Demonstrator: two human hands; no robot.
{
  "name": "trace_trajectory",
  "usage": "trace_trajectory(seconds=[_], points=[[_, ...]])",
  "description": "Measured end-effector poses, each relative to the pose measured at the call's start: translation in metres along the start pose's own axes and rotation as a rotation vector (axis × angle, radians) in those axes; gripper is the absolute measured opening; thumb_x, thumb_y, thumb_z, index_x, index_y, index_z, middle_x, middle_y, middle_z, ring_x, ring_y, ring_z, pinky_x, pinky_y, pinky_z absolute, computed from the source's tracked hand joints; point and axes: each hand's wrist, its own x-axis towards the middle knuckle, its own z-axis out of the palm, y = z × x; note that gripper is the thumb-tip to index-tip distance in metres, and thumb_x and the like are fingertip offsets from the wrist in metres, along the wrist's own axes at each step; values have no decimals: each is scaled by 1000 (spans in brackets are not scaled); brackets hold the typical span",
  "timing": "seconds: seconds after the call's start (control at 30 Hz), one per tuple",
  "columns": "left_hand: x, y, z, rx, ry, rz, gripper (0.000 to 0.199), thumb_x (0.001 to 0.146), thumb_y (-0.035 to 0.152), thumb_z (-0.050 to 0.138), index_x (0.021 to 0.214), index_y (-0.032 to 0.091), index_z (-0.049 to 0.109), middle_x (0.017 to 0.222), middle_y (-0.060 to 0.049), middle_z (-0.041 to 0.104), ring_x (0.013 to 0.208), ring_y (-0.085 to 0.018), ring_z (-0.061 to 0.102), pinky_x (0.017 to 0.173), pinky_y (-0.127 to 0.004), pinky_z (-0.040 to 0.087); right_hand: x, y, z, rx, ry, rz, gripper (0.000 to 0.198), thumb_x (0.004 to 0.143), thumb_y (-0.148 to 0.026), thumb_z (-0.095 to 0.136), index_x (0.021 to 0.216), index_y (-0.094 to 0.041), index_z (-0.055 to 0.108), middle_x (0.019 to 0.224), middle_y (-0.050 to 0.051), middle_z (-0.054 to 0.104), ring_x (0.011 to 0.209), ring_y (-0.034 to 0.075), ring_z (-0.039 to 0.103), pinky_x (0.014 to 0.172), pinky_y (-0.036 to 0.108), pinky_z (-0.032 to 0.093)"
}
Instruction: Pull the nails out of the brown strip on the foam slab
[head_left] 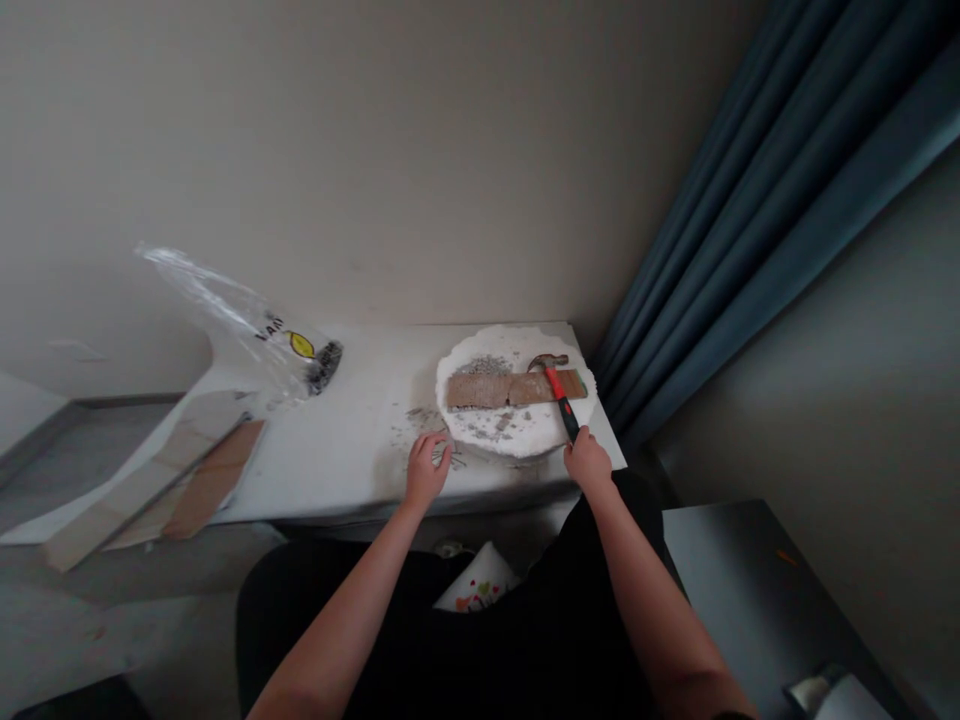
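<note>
Nearest: black-clad lap (525,650), 2 bare forearms (352,615) reaching past it. Left hand (427,472): fingers parted, nothing seen in it, beside the near-left rim of a round white slab (471,424) on a white table (360,440). Right hand (588,460): closed around the handle of a claw hammer (556,385), head above a brown strip (480,390) lying across the slab. Grey fragments (486,366) along the strip's far side. Beyond: pale wall (420,170).

White table (337,465) seen from above | right hand (588,460) grips 1 red-and-black claw hammer (556,386), its head over a brown strip (480,390) on a round white slab (536,430) | left hand (429,470), fingers parted, beside the slab | clear plastic bag (232,310) at left | blue curtain (750,210) at right
</note>
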Motion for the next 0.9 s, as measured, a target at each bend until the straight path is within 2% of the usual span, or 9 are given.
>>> trace_trajectory(seconds=[0.1, 0.2, 0.37, 0.47, 0.53, 0.6, 0.73, 0.8, 0.9], points=[[8, 16, 7, 13, -14, 17, 22, 97, 32, 49, 112, 22, 62, 116, -11, 64, 120, -25, 58, 107, -44, 47, 12, 1, -16, 0, -22, -22, 30, 97, -27, 49, 124, -13, 52, 106, 17, 70, 98, 28, 70, 80, 35, 49], [42, 37, 11, 57, -77, 98, 31, 98, 34, 48, 124, 21, 60, 127, -12, 62, 126, -25, 55, 110, -43, 44, 28, 10, -30, 11, 26, -48, 28, 96, -29, 51, 121, -17, 55, 107, 15, 72, 101, 27, 70, 80, 33, 49], [115, 59, 30, 248, -354, 210, 57, 93, 42, 58, 144, 17, 49, 152, -17, 48, 141, -32, 41, 115, -49, 35, 65, 25, -49, -17, 64, -56, 30, 94, -29, 54, 121, -18, 58, 109, 14, 72, 102, 29, 70, 82, 35, 49], [142, 62, 43, 351, -523, 241, 72, 88, 53, 63, 150, 21, 44, 160, -16, 38, 147, -37, 32, 116, -53, 30, 88, 31, -54, -46, 67, -69, 32, 95, -29, 54, 124, -17, 58, 109, 15, 72, 103, 30, 70, 83, 36, 49], [152, 62, 46, 382, -602, 278, 79, 85, 57, 65, 152, 21, 43, 159, -16, 40, 146, -37, 34, 117, -52, 28, 99, 35, -51, -60, 61, -84, 32, 96, -30, 52, 125, -16, 57, 108, 16, 72, 102, 30, 70, 83, 36, 49], [159, 61, 46, 398, -626, 299, 81, 82, 58, 67, 150, 22, 45, 153, -16, 47, 140, -37, 41, 115, -50, 30, 103, 38, -44, -58, 52, -98, 33, 98, -29, 50, 128, -15, 56, 108, 16, 72, 101, 29, 71, 83, 36, 49], [169, 58, 37, 433, -616, 317, 66, 83, 51, 67, 142, 25, 55, 138, -14, 59, 130, -35, 51, 112, -46, 34, 99, 46, -36, -33, 53, -100, 39, 99, -31, 51, 134, -16, 53, 111, 16, 72, 102, 28, 70, 84, 35, 49], [170, 57, 34, 435, -626, 322, 63, 84, 50, 65, 142, 25, 55, 137, -13, 60, 129, -33, 52, 113, -45, 34, 97, 51, -38, -33, 73, -101, 39, 98, -33, 52, 134, -17, 54, 111, 15, 72, 102, 28, 70, 84, 34, 49], [167, 57, 34, 406, -634, 318, 80, 82, 60, 65, 151, 25, 44, 145, -14, 54, 134, -34, 49, 115, -46, 33, 96, 55, -41, -23, 77, -88, 38, 98, -33, 52, 133, -18, 55, 110, 13, 73, 101, 28, 70, 83, 33, 49]])
